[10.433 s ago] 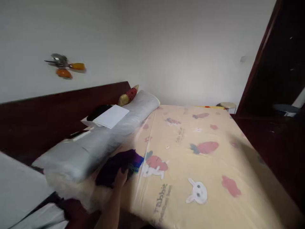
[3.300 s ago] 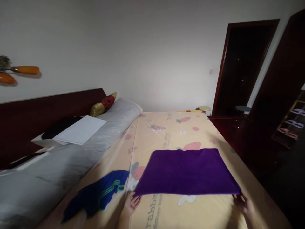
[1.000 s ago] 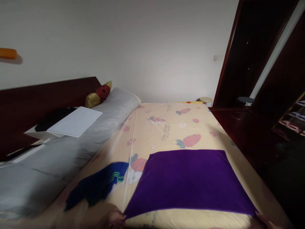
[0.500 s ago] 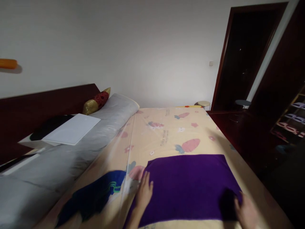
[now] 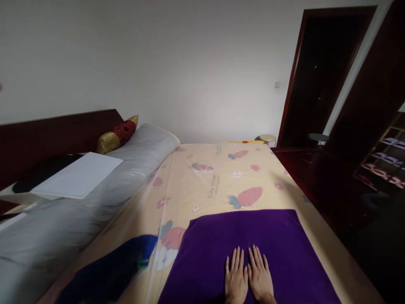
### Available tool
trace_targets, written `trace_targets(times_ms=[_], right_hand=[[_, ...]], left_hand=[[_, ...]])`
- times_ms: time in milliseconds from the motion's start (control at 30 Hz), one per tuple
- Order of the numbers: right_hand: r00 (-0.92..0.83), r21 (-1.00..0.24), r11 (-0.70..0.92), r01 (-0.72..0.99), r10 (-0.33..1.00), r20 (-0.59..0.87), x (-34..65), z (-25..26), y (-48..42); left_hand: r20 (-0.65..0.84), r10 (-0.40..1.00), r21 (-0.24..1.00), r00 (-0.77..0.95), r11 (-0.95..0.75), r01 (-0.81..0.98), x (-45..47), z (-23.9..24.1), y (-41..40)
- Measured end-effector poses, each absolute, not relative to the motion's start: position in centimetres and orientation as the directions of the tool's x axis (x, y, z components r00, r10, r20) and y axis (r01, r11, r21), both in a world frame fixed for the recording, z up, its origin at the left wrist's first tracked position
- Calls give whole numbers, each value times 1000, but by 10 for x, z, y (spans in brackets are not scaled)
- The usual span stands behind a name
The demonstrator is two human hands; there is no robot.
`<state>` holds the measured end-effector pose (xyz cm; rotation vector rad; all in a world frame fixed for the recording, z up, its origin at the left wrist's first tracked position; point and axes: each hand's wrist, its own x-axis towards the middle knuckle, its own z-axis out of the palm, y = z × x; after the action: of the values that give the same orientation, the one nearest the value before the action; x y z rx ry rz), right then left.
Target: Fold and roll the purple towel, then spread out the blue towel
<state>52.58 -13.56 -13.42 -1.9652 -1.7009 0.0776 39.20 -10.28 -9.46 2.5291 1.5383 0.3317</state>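
Your left hand (image 5: 236, 276) and right hand (image 5: 260, 274) lie palm-down, side by side and nearly touching, on the purple cloth (image 5: 253, 236). Your fingers (image 5: 238, 257) are stretched out flat and slightly apart, gripping nothing. The cloth is a soft, napped rectangle spread smooth at the near end of the bed (image 5: 218, 177), whose pale yellow sheet is printed with carrots and rabbits. At nine o'clock from your hands a dark blue cloth (image 5: 110, 274) lies crumpled, just beside the purple one. At ten o'clock a long grey bolster (image 5: 104, 198) in glossy wrap runs along the dark wooden headboard (image 5: 57, 131), with a flat white board (image 5: 77, 175) lying on it and a red and gold cushion (image 5: 117, 134) at its far end.
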Motion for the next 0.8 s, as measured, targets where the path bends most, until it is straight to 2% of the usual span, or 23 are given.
trace_targets(times_ms=[133,500,667,800], right_hand=[[204,-411,-64,909,930,305,523,-132,-134],[205,-442,-71,894,943,262,524,-125,-136],[227,-443,-91,892,937,265,531,-117,-136],[392,-402,-260,878,873,290,589,-124,-161]], left_hand=[[103,888,241,448,-459,855,395,-96,-101],[123,892,321,436,-451,833,395,-95,-105],[152,873,269,464,-488,830,389,-94,-100],[190,931,149,311,-341,928,324,-92,-90]])
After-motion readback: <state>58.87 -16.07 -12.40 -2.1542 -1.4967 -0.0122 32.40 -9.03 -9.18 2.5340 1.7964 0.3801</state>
